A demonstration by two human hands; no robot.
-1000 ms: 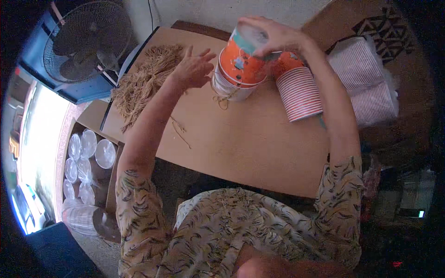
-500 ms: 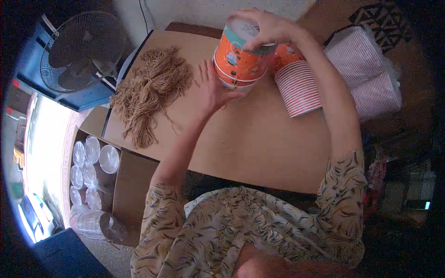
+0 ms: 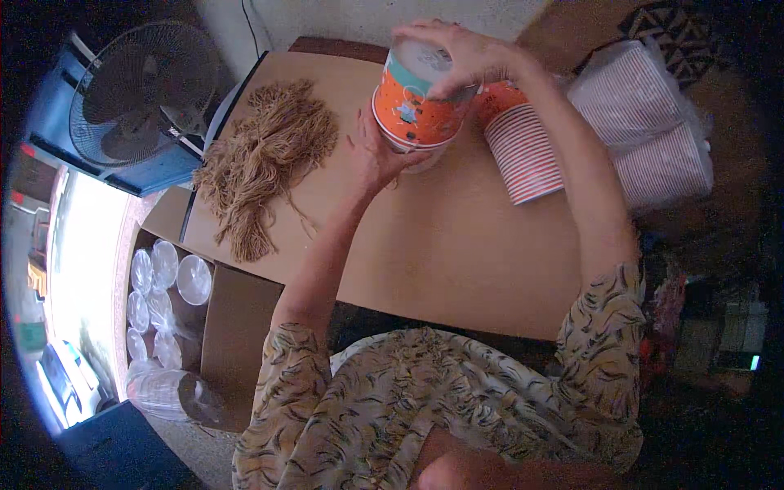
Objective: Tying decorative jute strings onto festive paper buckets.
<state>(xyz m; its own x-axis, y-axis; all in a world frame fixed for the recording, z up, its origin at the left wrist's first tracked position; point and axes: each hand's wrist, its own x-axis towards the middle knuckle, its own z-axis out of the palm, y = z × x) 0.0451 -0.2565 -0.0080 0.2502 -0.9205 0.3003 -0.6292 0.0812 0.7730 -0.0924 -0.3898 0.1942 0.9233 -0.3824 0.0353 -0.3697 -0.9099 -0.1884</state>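
An orange paper bucket [image 3: 416, 114] with a teal band and small printed figures stands upside down at the far middle of the table, its pale base facing up. A whitish piece shows below its white rim; I cannot tell what it is. My right hand [image 3: 465, 57] reaches over from the right and grips the bucket's upper end, thumb on the near side and fingers across the base. Lower down, my left hand [image 3: 377, 155] is cupped around the left side at the rim, its thumb stretched along the near edge.
A bundle of brown twisted cord [image 3: 269, 155] lies left on the table [image 3: 457, 261]. Right of the bucket, a stack of nested red-striped paper buckets [image 3: 527, 155] lies tipped, beside bagged striped stacks [image 3: 629, 106]. A carton [image 3: 241, 318] holds clear plastic containers [image 3: 194, 280]; a fan [image 3: 143, 90] stands far left.
The orange bucket has shifted slightly left, and the second rim seen below it earlier no longer shows. My left hand's fingers have gone from stretched out to curled around its lower side.
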